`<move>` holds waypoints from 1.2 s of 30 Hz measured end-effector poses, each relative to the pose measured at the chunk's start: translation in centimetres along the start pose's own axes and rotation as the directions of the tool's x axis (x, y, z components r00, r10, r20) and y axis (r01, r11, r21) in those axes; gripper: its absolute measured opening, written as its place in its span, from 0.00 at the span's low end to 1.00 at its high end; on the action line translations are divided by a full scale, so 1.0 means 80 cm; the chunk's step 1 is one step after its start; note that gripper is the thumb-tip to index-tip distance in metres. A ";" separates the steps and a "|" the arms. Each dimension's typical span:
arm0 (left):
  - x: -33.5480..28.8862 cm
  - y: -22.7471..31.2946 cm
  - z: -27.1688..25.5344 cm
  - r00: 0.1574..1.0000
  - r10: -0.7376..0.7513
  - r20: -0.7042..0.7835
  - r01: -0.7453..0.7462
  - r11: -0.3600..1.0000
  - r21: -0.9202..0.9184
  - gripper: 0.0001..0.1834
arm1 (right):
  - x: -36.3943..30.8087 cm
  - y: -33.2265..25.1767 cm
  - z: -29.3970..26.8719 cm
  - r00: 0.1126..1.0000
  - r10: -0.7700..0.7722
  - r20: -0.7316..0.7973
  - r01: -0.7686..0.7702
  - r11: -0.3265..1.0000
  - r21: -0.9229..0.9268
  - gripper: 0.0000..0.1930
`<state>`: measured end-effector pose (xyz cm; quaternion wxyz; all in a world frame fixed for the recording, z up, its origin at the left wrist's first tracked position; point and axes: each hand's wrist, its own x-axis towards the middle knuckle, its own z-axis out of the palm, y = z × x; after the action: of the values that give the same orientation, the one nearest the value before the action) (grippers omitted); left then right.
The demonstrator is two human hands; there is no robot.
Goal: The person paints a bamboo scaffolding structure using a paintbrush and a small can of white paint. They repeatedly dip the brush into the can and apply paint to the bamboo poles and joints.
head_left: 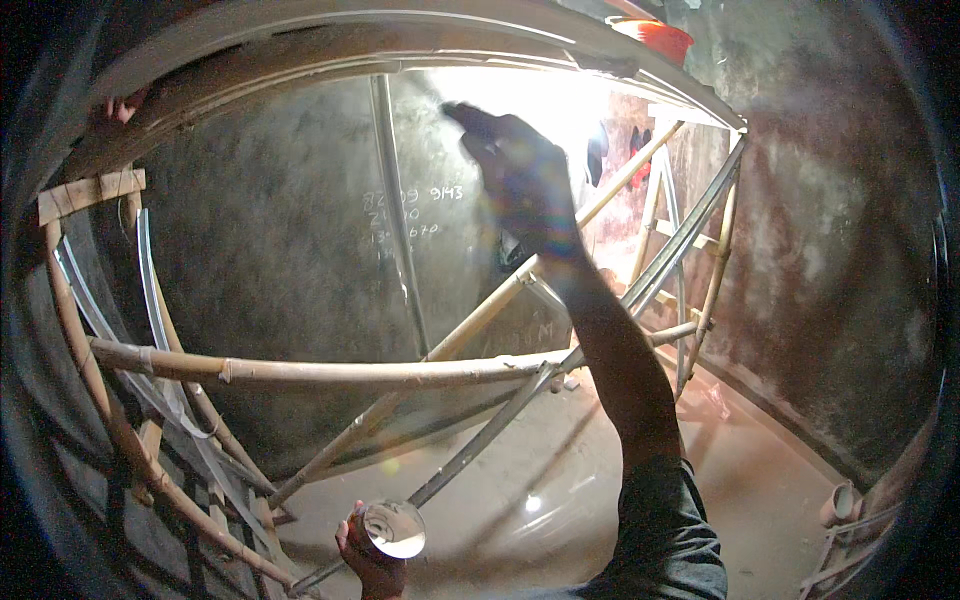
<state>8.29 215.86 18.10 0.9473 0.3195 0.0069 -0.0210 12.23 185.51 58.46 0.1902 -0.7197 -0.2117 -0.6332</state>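
Holding a round white cup-like piece (405, 537) in left hand (376, 570), with fingers curled against its left side and underside, low over the pale floor (480, 560) and near the lower end of a slanting grey pole (475, 448); cannot tell whether touching the pole. Reaching up with right hand (520, 170) to below the lower edge of the overhead board (400, 45), dark against a bright glare; cannot tell finger spacing or any grip. Noted also: horizontal bamboo pole (300, 372) between, red bucket (655, 38) by the board's right end.
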 end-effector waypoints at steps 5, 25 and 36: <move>0.001 0.028 -0.037 0.913 0.349 0.213 -0.390 0.593 0.704 0.27 | -0.122 -0.113 0.019 0.536 0.068 0.841 -0.462 0.858 0.225 0.10; 0.025 0.049 -0.015 0.975 0.214 0.055 -0.221 0.956 0.192 0.31 | -0.375 -0.193 0.041 0.134 -0.093 0.987 -0.711 0.684 0.161 0.19; 0.023 0.028 -0.026 0.897 0.441 -0.014 -0.397 0.822 0.407 0.22 | -0.344 -0.149 -0.014 -0.040 0.103 0.994 -0.793 -0.609 0.031 0.28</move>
<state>10.24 218.81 17.77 0.8427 0.4978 -0.0168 0.2042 1.77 193.15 31.36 0.8586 -0.4491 -0.0319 0.2452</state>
